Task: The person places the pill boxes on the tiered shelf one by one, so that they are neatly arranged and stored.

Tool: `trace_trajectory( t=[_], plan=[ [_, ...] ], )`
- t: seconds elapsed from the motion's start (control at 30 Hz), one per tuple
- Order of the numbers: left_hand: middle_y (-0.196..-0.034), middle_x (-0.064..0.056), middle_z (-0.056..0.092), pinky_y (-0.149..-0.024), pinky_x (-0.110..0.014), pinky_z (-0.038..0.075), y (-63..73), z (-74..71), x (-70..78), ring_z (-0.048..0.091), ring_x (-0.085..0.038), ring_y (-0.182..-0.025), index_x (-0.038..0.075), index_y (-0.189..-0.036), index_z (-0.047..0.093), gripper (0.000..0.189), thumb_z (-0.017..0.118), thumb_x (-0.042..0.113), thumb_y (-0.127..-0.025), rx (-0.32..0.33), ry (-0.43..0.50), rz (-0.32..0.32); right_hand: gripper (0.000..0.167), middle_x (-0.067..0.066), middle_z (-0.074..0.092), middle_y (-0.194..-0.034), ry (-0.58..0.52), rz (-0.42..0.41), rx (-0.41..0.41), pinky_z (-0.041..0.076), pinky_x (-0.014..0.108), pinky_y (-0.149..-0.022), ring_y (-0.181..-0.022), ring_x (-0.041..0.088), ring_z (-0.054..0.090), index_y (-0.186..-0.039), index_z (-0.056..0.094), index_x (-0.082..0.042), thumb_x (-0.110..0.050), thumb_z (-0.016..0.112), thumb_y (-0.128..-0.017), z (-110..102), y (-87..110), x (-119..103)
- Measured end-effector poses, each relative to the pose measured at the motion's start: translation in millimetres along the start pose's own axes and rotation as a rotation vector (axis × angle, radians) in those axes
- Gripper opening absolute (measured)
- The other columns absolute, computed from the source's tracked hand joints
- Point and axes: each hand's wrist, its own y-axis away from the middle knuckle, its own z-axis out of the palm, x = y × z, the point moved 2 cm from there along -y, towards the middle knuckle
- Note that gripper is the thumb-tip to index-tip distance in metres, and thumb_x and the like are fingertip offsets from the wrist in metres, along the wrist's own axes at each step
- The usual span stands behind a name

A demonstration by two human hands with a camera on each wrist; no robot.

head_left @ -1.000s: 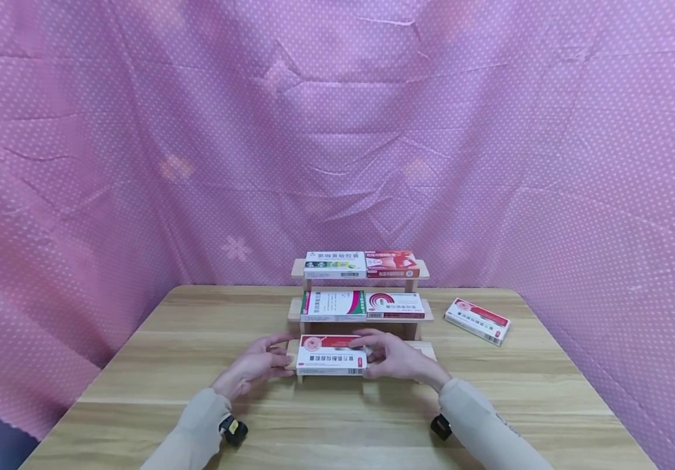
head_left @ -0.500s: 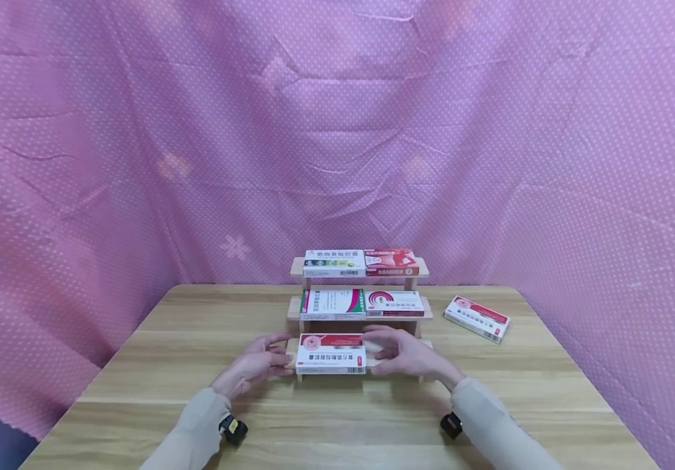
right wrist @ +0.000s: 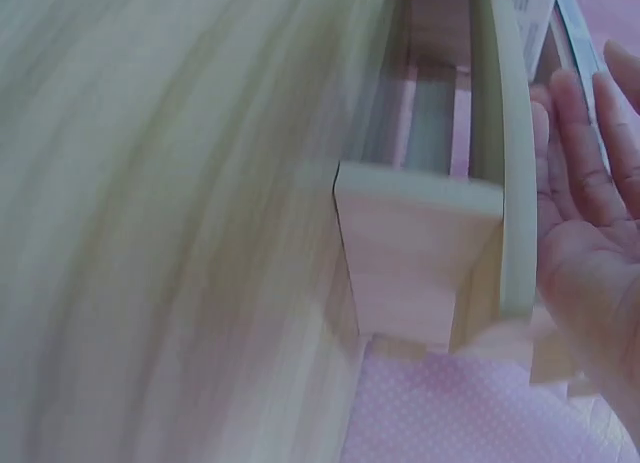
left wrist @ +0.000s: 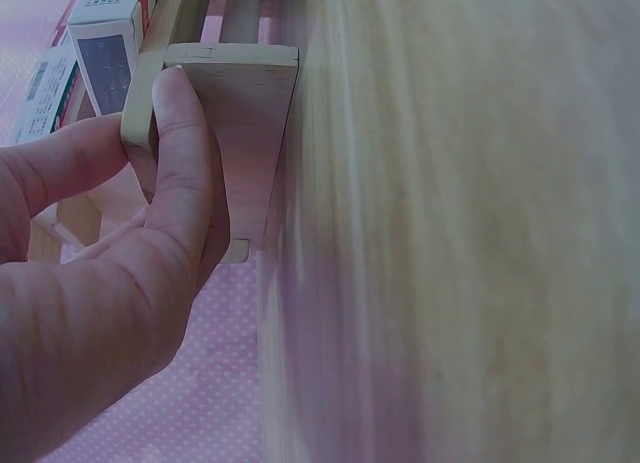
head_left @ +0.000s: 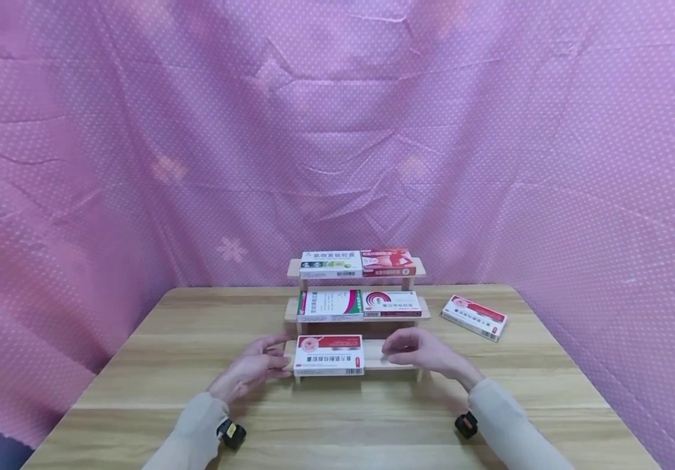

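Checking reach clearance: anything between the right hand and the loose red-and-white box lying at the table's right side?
Nothing visible. The right hand hovers open over the rack's bottom shelf; the loose medicine box lies beyond it to the right, with only bare table between. The left hand touches the shelf's left end.

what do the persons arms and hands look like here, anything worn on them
Both arms wear light beige long sleeves reaching the wrists. The left hand and right hand are bare, with no gloves or rings visible. A small black device sits under each wrist; the left one shows a yellow mark, the right one looks plain black.
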Motion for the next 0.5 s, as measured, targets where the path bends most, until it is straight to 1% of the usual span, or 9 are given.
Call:
trace_trajectory(
  t=[0.13, 0.27, 0.37, 0.43, 0.5],
  plan=[
    [-0.127, -0.029, 0.046, -0.093, -0.042, 0.057, 0.6, -0.4, 0.2, 0.064, -0.028, -0.098, -0.004, -0.151, 0.025, 0.072, 0.060, -0.004, -0.088, -0.009, -0.008, 0.002, 0.027, 0.006, 0.070, -0.106, 0.001, 0.012, 0.047, 0.050, 0.036, -0.088, -0.099, 0.022, 0.063, -0.109, 0.069, -0.009, -0.027, 0.071, -0.089, -9, 5.8, 6],
    [-0.127, -0.029, 0.047, -0.093, -0.042, 0.057, 2.1, -1.2, -0.1, 0.064, -0.027, -0.098, -0.004, -0.151, 0.024, 0.073, 0.060, -0.003, -0.088, -0.007, -0.017, 0.009, 0.025, 0.008, 0.069, -0.101, 0.007, -0.024, 0.097, 0.054, 0.032, -0.078, -0.088, 0.021, 0.063, -0.107, 0.069, -0.006, -0.023, 0.071, -0.089, -20, 11.1, 14],
    [-0.127, -0.028, 0.047, -0.093, -0.042, 0.057, 1.1, -1.5, -1.5, 0.065, -0.027, -0.098, -0.004, -0.150, 0.025, 0.072, 0.061, -0.002, -0.088, -0.007, -0.017, 0.015, 0.026, 0.011, 0.068, -0.100, -0.033, -0.036, 0.123, 0.057, 0.033, -0.069, -0.080, 0.017, 0.063, -0.108, 0.067, -0.001, -0.021, 0.069, -0.090, -30, 16.3, 21],
    [-0.127, -0.027, 0.047, -0.094, -0.042, 0.057, -0.3, -1.5, -2.2, 0.065, -0.027, -0.097, -0.004, -0.150, 0.027, 0.072, 0.062, -0.002, -0.088, -0.008, -0.013, 0.016, 0.030, 0.012, 0.068, -0.099, -0.061, -0.033, 0.146, 0.057, 0.033, -0.066, -0.078, 0.015, 0.062, -0.110, 0.065, 0.003, -0.020, 0.068, -0.091, -37, 20.3, 25],
    [-0.126, -0.027, 0.047, -0.093, -0.042, 0.057, -2.5, -1.5, -2.7, 0.065, -0.027, -0.097, -0.004, -0.150, 0.027, 0.072, 0.063, -0.003, -0.087, -0.009, -0.009, 0.017, 0.033, 0.013, 0.068, -0.097, -0.077, -0.023, 0.179, 0.056, 0.032, -0.063, -0.076, 0.015, 0.061, -0.112, 0.064, 0.006, -0.020, 0.068, -0.092, -45, 24.0, 29]
  ],
)
